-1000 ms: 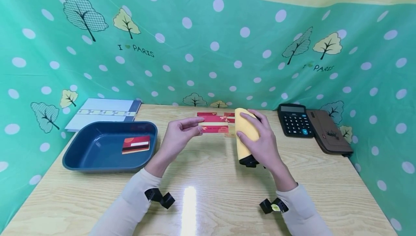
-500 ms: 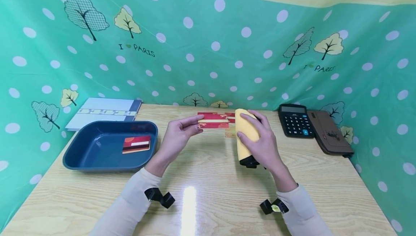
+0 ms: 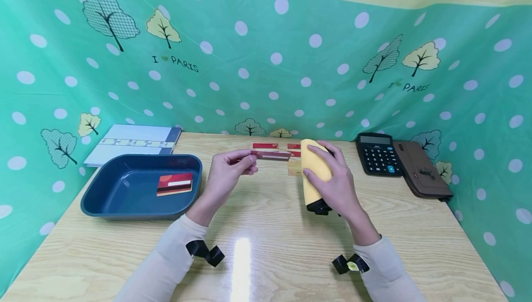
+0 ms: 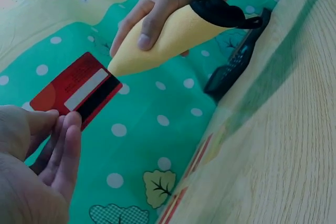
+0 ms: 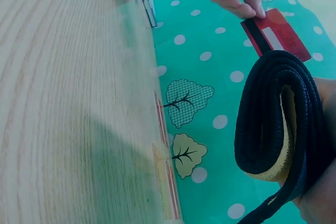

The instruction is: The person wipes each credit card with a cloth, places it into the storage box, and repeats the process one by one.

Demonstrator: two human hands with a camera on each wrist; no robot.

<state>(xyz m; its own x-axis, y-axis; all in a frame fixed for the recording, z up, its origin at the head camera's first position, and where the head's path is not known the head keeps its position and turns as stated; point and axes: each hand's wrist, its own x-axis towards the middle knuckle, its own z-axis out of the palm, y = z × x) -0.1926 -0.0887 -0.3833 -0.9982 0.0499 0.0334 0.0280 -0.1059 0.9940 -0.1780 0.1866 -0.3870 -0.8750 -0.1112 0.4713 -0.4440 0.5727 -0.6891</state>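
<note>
My left hand (image 3: 224, 175) pinches one end of a red bank card (image 3: 272, 155) between thumb and fingers, above the table. Seen from the head, the card is nearly edge-on. In the left wrist view, the same card (image 4: 63, 90) shows its black stripe and white signature strip. My right hand (image 3: 335, 175) grips a rolled yellow cloth (image 3: 313, 168) with black edging; the right wrist view looks into its wound end (image 5: 262, 119). The cloth's far end stands close to the card's free end. Behind them lie red cards (image 3: 265, 145) and a gold-coloured card (image 3: 294, 168), partly hidden.
A blue tray (image 3: 89, 207) at left contains another red card (image 3: 174, 184). Behind it lies a white-and-blue folder (image 3: 137, 135). At back right are a black calculator (image 3: 377, 154) and a brown wallet (image 3: 421, 168). A green patterned curtain (image 3: 266, 80) hangs behind the table.
The card in my left hand has tipped from showing its red face to nearly edge-on in the head view, uncovering more of the cards behind. My right hand and the cloth stay put.
</note>
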